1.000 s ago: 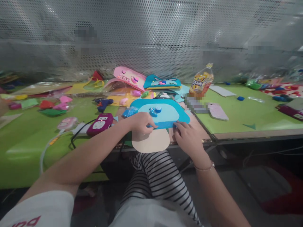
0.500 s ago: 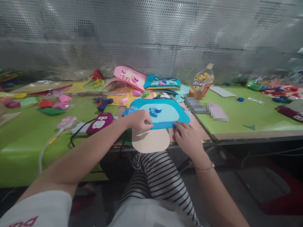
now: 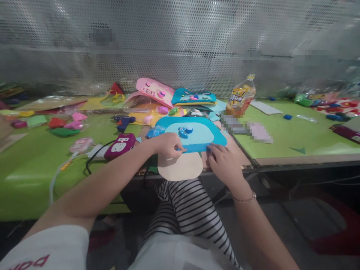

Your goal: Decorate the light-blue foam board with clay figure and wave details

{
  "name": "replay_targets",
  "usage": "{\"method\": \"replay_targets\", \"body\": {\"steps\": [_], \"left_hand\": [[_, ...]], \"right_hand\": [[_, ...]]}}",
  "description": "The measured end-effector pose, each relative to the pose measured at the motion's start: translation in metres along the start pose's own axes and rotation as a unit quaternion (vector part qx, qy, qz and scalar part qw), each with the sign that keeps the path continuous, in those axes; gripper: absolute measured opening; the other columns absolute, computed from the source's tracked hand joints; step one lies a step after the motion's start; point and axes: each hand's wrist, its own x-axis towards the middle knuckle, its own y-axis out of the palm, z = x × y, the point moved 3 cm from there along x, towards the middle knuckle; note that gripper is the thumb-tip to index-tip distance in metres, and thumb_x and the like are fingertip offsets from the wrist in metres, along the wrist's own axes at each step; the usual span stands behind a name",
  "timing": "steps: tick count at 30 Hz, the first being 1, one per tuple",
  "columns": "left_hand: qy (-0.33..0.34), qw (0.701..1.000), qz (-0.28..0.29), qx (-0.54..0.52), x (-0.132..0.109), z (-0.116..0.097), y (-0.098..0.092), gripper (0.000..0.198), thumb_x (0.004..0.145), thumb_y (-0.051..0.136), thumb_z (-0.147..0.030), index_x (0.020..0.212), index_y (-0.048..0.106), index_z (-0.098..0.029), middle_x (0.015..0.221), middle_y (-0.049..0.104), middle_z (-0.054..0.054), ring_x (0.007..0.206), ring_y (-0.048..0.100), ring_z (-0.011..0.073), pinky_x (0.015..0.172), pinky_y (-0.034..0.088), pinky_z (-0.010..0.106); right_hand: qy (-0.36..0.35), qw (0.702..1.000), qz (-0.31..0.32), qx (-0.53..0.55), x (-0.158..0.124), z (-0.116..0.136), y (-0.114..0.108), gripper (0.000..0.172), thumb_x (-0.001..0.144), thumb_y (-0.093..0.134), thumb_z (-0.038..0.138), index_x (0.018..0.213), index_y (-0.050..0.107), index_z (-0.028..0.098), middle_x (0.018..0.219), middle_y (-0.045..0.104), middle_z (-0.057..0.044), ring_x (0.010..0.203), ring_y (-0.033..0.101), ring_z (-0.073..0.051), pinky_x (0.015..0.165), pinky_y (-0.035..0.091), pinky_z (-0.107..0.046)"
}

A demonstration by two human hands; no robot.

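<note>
A blue foam-like sheet [image 3: 219,132] with rounded corners and a light blue middle lies in front of me. Along its near edge runs a darker blue strip [image 3: 194,148]. My left hand [image 3: 168,145] is closed, its fingertips pressed down at the strip; whatever is between them is hidden. At the sheet's near right corner, my right hand [image 3: 225,160] lies with its fingers stretched out and touching the edge. Small blue clay-like pieces [image 3: 183,132] and a round blue piece [image 3: 189,129] rest on the light middle. A cream sheet [image 3: 180,168] sticks out below, over the table edge.
Behind are a pink decorated piece [image 3: 154,92] and a blue decorated one [image 3: 194,98]. A snack bag [image 3: 241,97] stands at the back right. Left are a purple power box [image 3: 120,146] with cables, a dark blue glue gun [image 3: 123,122] and colourful clay packets [image 3: 77,120].
My left hand has slid slightly right along the strip, still curled. My right hand stays at the corner. The whole view has shifted a little.
</note>
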Motion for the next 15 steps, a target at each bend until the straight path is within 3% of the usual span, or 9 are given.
{"method": "replay_targets", "body": {"steps": [4, 7, 12, 15], "left_hand": [[-0.001, 1.000, 0.025, 0.005, 0.001, -0.002, -0.001, 0.034, 0.074, 0.047, -0.029, 0.049, 0.067, -0.020, 0.039, 0.045, 0.000, 0.042, 0.021, 0.0087, 0.044, 0.020, 0.027], [-0.003, 0.999, 0.029, -0.015, 0.000, -0.003, -0.003, 0.036, 0.076, 0.047, -0.031, 0.047, 0.065, -0.020, 0.037, 0.037, -0.003, 0.043, 0.017, 0.0084, 0.045, 0.019, 0.026], [0.008, 0.996, -0.009, -0.091, -0.001, 0.005, -0.006, 0.031, 0.077, 0.047, -0.029, 0.076, 0.076, -0.015, 0.038, 0.034, -0.004, 0.044, 0.020, 0.0078, 0.045, 0.019, 0.024], [-0.005, 0.992, -0.039, -0.121, -0.002, 0.012, -0.007, 0.037, 0.078, 0.047, -0.028, 0.100, 0.073, -0.012, 0.039, 0.035, -0.005, 0.043, 0.021, 0.0073, 0.044, 0.018, 0.023]], "right_hand": [[0.000, 1.000, 0.001, -0.008, 0.000, 0.001, 0.000, 0.035, 0.088, 0.041, 0.020, 0.116, 0.061, 0.013, 0.117, 0.063, -0.013, 0.109, 0.056, -0.026, 0.091, 0.044, -0.041], [-0.002, 1.000, 0.001, -0.013, 0.000, 0.001, 0.000, 0.035, 0.088, 0.040, 0.020, 0.115, 0.061, 0.012, 0.118, 0.062, -0.013, 0.109, 0.056, -0.026, 0.091, 0.044, -0.040], [-0.013, 1.000, -0.003, -0.018, 0.000, -0.001, 0.001, 0.034, 0.089, 0.039, 0.022, 0.114, 0.061, 0.013, 0.116, 0.063, -0.014, 0.108, 0.056, -0.026, 0.088, 0.044, -0.040], [-0.024, 1.000, -0.003, -0.018, 0.000, -0.001, 0.002, 0.034, 0.089, 0.038, 0.022, 0.114, 0.060, 0.013, 0.114, 0.064, -0.013, 0.109, 0.055, -0.025, 0.088, 0.044, -0.039]]}}
